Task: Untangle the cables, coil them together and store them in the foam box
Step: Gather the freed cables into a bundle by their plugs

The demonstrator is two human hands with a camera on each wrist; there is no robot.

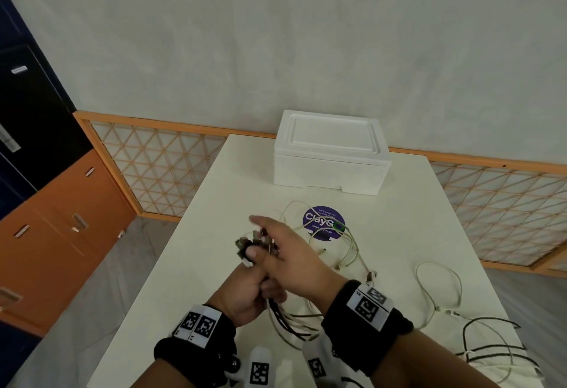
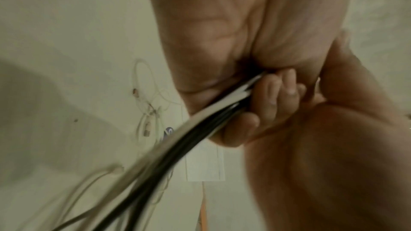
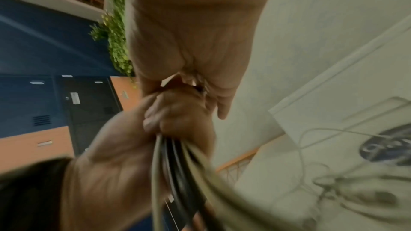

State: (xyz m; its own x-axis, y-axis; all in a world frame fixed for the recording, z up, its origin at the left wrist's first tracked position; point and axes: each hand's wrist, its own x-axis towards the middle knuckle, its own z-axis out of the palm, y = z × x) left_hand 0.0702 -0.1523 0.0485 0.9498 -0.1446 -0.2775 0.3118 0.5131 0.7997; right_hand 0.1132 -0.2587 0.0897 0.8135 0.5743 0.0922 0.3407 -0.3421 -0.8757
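Head view: left hand [image 1: 245,292] clenched around bundled cables [image 1: 285,317], right hand [image 1: 288,252] flat-fingered over their plug ends [image 1: 245,245].

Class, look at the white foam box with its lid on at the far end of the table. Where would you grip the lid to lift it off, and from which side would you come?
Grip the lid by its two short edges, coming from above with one hand on each side. It lies flat on the foam box, its edges flush with the walls, with no handle in view, so a grip across both ends should lift it level.

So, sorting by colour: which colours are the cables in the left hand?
Black and white cables, clearest in the left wrist view.
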